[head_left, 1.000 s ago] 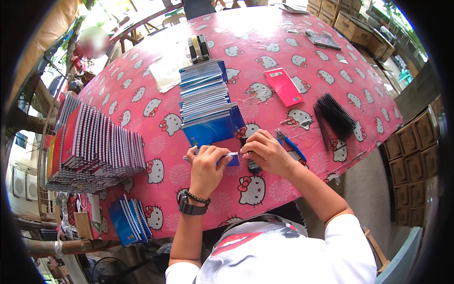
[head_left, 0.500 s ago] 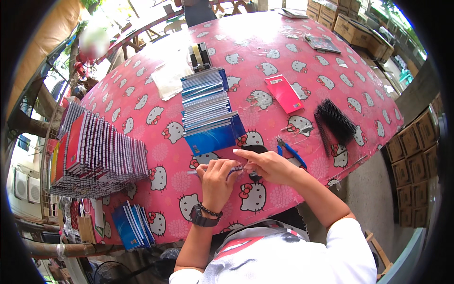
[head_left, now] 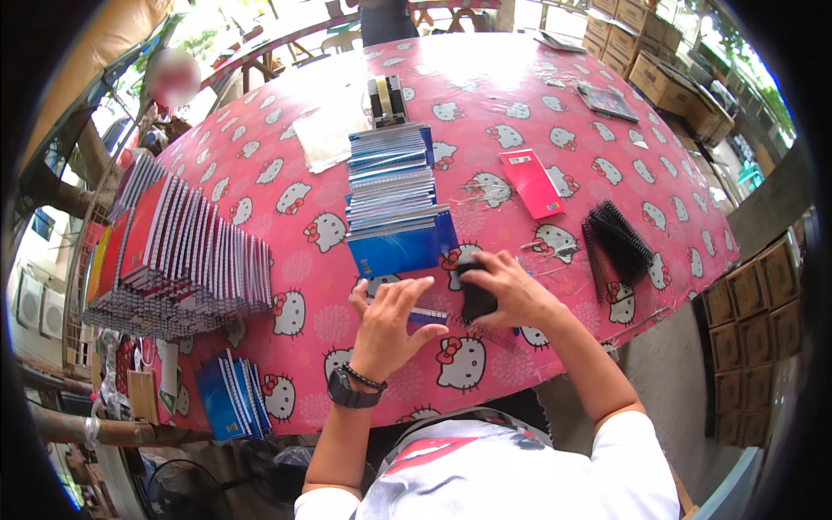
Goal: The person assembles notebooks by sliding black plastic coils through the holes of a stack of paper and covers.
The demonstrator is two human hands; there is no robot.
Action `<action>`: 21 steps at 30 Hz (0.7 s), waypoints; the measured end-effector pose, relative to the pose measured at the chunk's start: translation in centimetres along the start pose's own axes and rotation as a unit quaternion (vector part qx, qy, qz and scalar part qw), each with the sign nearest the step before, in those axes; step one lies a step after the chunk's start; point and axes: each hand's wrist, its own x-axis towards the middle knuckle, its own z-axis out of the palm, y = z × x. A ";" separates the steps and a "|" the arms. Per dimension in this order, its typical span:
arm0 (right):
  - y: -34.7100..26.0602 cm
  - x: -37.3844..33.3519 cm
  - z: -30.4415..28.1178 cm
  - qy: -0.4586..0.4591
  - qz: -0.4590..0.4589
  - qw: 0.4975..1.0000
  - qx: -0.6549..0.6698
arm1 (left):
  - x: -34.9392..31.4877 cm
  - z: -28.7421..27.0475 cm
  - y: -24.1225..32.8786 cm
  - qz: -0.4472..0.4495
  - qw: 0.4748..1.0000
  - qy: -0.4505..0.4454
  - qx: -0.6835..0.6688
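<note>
My left hand (head_left: 392,321) is open, fingers spread and thumb out, over a thin spiral notebook (head_left: 431,315) lying edge-on before me. A loose wire coil (head_left: 492,334) trails from the notebook's right end across the cloth. My right hand (head_left: 516,295) has its fingers and thumb bent round a dark, rounded object (head_left: 477,299) on the table; its kind is unclear. Just beyond my hands stands a row of blue-covered notebooks (head_left: 394,247). The blue-handled cutting pliers are mostly hidden behind my right hand and forearm.
A tall stack of spiral-bound notebooks (head_left: 195,260) stands at left, with several blue notebooks (head_left: 232,394) at the near edge. Black coils (head_left: 620,243) and a pink-red booklet (head_left: 531,184) lie at right. A tape dispenser (head_left: 386,100) is behind the row; cartons (head_left: 754,321) are stacked beyond the right edge.
My left hand has opened and lifted off its pinch at the notebook's end. The right hand has spread from a pointing pose onto the dark object, now covering the pliers.
</note>
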 end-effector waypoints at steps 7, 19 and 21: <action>0.6 -0.5 -0.8 0.047 0.056 0.997 0.017 | -1.9 -0.3 -2.1 0.011 1.000 0.001 0.010; -1.8 0.3 -0.9 0.016 0.056 0.925 0.375 | -2.2 0.4 -1.9 0.009 0.999 0.031 -0.017; -3.1 0.9 -1.8 0.009 -0.041 0.866 0.498 | -2.4 0.4 -1.8 0.007 0.999 0.030 -0.017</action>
